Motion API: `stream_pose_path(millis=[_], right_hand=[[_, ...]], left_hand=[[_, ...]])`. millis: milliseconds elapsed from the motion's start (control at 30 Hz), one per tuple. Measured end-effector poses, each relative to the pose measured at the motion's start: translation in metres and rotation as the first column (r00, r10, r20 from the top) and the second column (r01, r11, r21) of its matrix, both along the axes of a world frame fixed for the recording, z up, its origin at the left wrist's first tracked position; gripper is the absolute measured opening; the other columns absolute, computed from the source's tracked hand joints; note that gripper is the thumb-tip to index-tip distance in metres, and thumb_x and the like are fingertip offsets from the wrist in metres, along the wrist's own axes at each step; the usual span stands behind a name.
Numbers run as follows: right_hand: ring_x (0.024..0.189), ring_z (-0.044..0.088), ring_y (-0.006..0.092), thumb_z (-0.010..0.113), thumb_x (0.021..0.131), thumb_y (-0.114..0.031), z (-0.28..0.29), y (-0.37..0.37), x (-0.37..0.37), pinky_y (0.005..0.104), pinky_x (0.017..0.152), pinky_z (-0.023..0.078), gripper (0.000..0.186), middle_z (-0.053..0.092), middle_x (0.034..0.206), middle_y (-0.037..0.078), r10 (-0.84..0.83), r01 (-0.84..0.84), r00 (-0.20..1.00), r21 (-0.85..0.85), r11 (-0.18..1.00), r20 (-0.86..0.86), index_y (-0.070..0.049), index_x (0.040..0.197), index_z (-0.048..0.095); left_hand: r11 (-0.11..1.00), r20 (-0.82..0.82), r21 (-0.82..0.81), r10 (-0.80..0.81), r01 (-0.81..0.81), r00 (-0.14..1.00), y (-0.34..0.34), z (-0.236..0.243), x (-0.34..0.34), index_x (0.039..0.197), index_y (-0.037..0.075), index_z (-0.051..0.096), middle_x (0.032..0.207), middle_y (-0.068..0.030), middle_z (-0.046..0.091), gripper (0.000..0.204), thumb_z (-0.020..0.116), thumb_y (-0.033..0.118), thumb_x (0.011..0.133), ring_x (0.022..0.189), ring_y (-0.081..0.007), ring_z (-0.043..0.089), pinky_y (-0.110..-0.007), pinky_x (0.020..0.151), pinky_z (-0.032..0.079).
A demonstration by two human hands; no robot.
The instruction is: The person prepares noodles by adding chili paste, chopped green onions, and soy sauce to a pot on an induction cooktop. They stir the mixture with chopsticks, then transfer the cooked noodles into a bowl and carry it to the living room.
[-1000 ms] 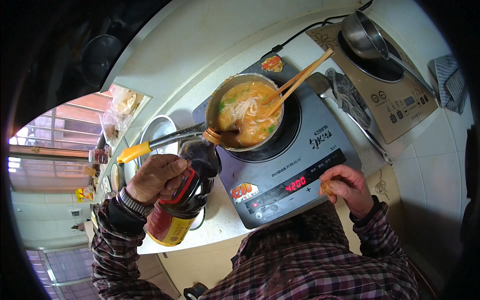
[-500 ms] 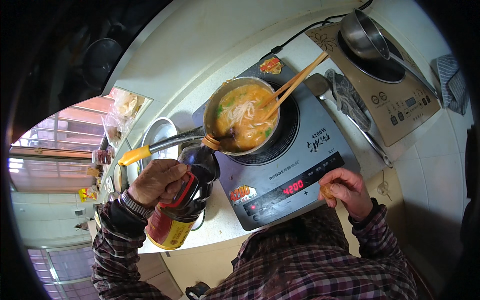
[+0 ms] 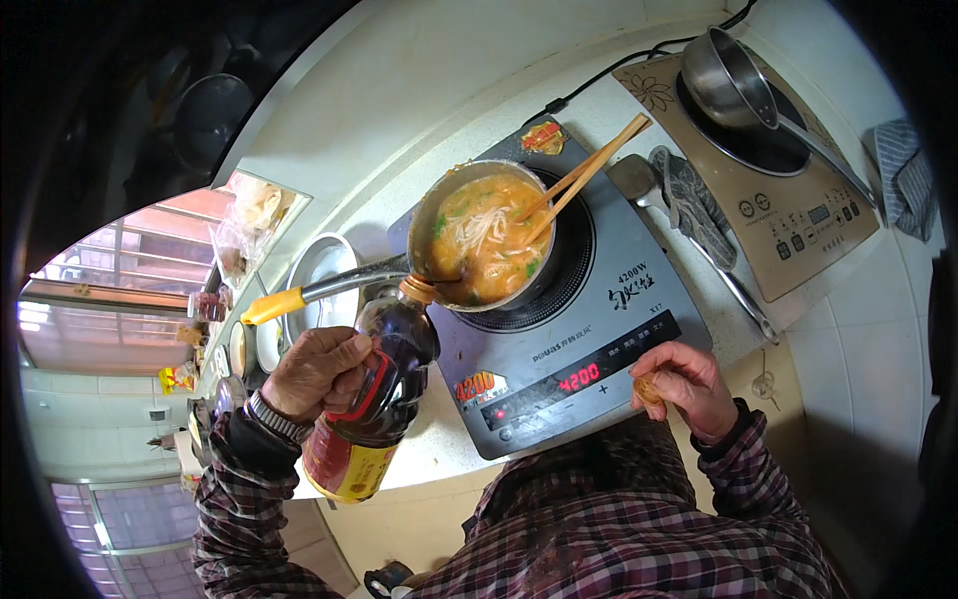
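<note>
My left hand [image 3: 317, 377] is closed around the red handle of a large soy sauce bottle [image 3: 409, 334], dark, with a red and yellow label. The bottle leans, its uncapped orange neck beside the near left rim of a saucepan [image 3: 423, 215]. Orange soup with white noodles and green bits fills the pan. Wooden chopsticks [image 3: 589, 170] rest in it, and its yellow-ended handle [image 3: 274, 305] points left. Over the front edge of the blue-grey induction cooker [image 3: 559, 369], my right hand [image 3: 691, 387] pinches an orange-brown bottle cap [image 3: 649, 390].
A spatula [image 3: 718, 265] and a grey cloth [image 3: 694, 195] lie right of the cooker. Farther right, a steel pan [image 3: 720, 85] stands on a gold induction cooker [image 3: 788, 240]. A metal bowl [image 3: 324, 265] sits behind the left hand. A black cord runs along the wall.
The bottle's mouth has drawn back slightly from over the soup, and the bottle stands a little more upright. The dark patch in the soup is smaller. My right hand keeps the cap, barely moving.
</note>
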State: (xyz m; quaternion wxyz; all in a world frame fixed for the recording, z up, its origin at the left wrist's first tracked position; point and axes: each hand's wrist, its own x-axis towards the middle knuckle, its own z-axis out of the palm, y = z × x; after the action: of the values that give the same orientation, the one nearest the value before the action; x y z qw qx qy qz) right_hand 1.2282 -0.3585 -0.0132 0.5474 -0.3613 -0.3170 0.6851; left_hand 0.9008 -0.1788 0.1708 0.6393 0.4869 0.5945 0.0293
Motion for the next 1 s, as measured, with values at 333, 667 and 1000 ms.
stream_pose_path(millis=[333, 667, 1000], right_hand=[[0.083, 0.056, 0.0077, 0.059, 0.084, 0.005, 0.06, 0.062, -0.01, 0.0207, 0.072, 0.048, 0.027, 0.055, 0.112, 0.007, -0.126, -0.02, 0.96, 0.507, 0.862, 0.251, -0.001, 0.11, 0.058], [0.094, 0.058, 0.011, 0.066, 0.085, -0.01, 0.107, 0.122, -0.082, 0.0256, 0.083, 0.049, 0.032, 0.061, 0.106, 0.005, 0.263, -0.42, 0.906, 0.631, 0.653, 0.331, -0.003, 0.115, 0.057], [0.093, 0.063, 0.025, 0.066, 0.073, 0.003, 0.152, 0.104, -0.139, 0.0302, 0.079, 0.052, 0.036, 0.063, 0.106, 0.011, 0.111, -0.765, 0.62, 0.567, 0.306, 0.777, -0.003, 0.109, 0.062]], left_hand=[[0.911, 0.201, 0.405, -0.008, -0.076, 0.979, -0.063, 0.005, 0.005, 0.09, 0.0, 0.058, 0.051, 0.0025, 0.044, 0.031, 0.058, 0.031, 0.092, 0.04, -0.0055, 0.033, -0.021, 0.04, 0.022], [0.943, 0.426, 0.253, 0.092, -0.216, 0.9, -0.138, -0.019, -0.009, 0.094, -0.003, 0.059, 0.057, 0.0024, 0.045, 0.03, 0.057, 0.026, 0.093, 0.049, -0.005, 0.035, -0.02, 0.046, 0.027], [0.937, 0.472, 0.132, 0.229, -0.325, 0.852, -0.196, -0.044, -0.067, 0.09, 0.0, 0.062, 0.066, 0.0035, 0.049, 0.025, 0.058, 0.024, 0.093, 0.055, -0.0032, 0.04, -0.018, 0.048, 0.031]])
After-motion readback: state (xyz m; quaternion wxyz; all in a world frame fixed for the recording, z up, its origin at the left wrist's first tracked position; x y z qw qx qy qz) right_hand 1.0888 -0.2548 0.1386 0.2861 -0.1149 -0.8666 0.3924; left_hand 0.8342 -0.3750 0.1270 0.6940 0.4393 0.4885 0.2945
